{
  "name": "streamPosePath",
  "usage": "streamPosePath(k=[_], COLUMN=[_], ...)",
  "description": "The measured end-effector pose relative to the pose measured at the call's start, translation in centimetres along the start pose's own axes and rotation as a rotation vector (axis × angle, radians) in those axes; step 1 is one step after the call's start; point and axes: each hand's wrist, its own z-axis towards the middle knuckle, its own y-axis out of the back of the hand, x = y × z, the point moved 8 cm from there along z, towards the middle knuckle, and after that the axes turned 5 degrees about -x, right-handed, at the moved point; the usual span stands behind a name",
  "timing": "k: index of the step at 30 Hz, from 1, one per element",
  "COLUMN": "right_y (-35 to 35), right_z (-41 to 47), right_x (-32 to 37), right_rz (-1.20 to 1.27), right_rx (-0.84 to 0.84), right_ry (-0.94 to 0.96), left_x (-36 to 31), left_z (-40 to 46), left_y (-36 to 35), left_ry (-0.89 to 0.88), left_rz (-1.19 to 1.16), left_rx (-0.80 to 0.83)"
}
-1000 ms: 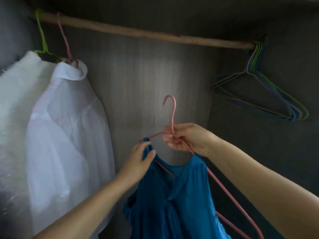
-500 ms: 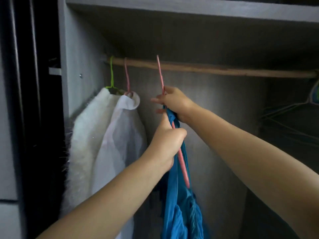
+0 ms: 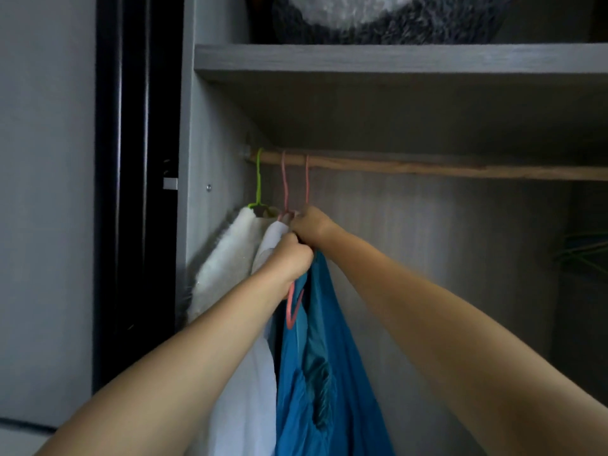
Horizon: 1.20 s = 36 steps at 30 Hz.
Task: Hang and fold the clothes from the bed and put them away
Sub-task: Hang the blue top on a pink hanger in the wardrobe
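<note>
1. The wardrobe (image 3: 227, 103) is standing open, its grey side panel and upper shelf (image 3: 394, 57) framing a hanging compartment; a fluffy grey-and-white bundle (image 3: 388, 14) is lying on that shelf, cut off by the top edge of the view.
2. A wooden rail (image 3: 444, 167) is running across the compartment under the shelf, and three hanger hooks are sitting over its left end, close together.
3. The blue garment (image 3: 325, 357) is hanging inside the compartment from the rightmost hook, the pink hanger (image 3: 307, 179); it is draping straight down in long folds, teal-blue, thin and slightly creased, with one pink hanger shoulder loop peeking out near its top.
4. A white shirt (image 3: 250, 390) is hanging just left of the blue garment and touching it, on a second pink hanger (image 3: 284, 182).
5. A white fuzzy garment (image 3: 223, 258) is hanging furthest left, against the side panel, on a green hanger (image 3: 259, 179).
6. Empty hangers (image 3: 585, 251), green and blue, are showing dimly at the far right, well apart from the clothes.
7. The right hand (image 3: 312, 225) is clenching around the neck of the blue garment's hanger, just under the hook.
8. The left hand (image 3: 289, 258) is gripping the top of the blue garment just below the right hand, fingers curled into the cloth.
</note>
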Motion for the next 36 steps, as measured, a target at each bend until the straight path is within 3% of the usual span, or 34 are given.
streamPosePath(k=[4,10,13,16,21,25,36], right_y=[-0.6,0.2,1.9,3.8,9.2,13.5,27.3], right_z=[-0.6,-2.7,-4.5,-7.0,-13.9,-22.4,-59.6], right_x=[0.4,-1.8,-5.2,-9.6,-16.2,-21.5,-35.6], right_rz=[0.089,0.137,0.118,0.033,-0.396,-0.679,-0.843], right_rx=[-0.058,0.004,-0.063,-0.085,-0.226,-0.246,-0.193], right_ry=[0.05,0.03,-0.016,-0.093,-0.148,-0.226,-0.81], left_x=[0.5,-1.0,-4.4,-7.6,-3.9,-0.6,-3.9], left_z=[0.1,-0.9,-3.8,-7.5,-10.8,-16.2,-50.3], left_y=[1.5,2.4,2.3,0.3,-7.6,-15.6,-35.2], left_ry=[-0.034,-0.155,-0.451,-0.685,-0.528,-0.448,-0.55], left_rz=[-0.099,0.252,0.471,0.447,0.379,0.354,0.196], left_rx=[-0.033,0.057,-0.026,-0.047,0.24,0.492,1.143])
